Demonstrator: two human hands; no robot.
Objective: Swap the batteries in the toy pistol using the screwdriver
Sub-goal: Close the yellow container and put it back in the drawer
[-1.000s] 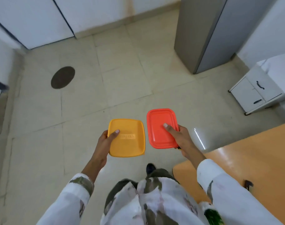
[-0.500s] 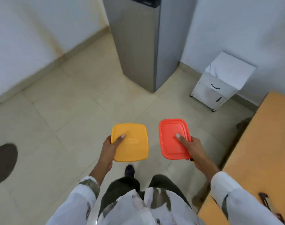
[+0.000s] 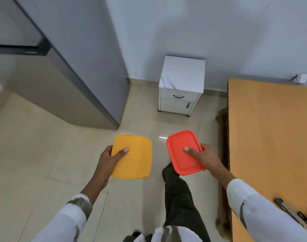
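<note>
While standing on the pale tiled floor [image 3: 35, 154], holding two flat plastic containers out in front, lids up. Gripping the yellow container [image 3: 135, 159] with the left hand [image 3: 106, 160]: thumb laid across the lid, remaining fingers curled under the left edge and out of sight. Gripping the red container [image 3: 182, 154] with the right hand [image 3: 207, 159] the same way, thumb pressed on the lid, fingers wrapped beneath the right edge. Held apart, side by side, with a strip of floor showing between, the red one turned slightly askew. Dressed in white sleeves with green patches and dark trousers [image 3: 177, 194], one leg forward below the red container. Facing a white wall, with a tall grey cabinet [image 3: 75, 88] to the left and a small white drawer unit [image 3: 181, 88] set against the wall, two dark handles on its front. Standing just beside an orange worktop [image 3: 271, 137] on the right. Cannot pick out the toy pistol, batteries or screwdriver for certain: only some slim dark items [image 3: 289, 213] lying at the near edge of the worktop, partly hidden by the right sleeve, too blurred to name. Cannot see into either container past the lids.
</note>
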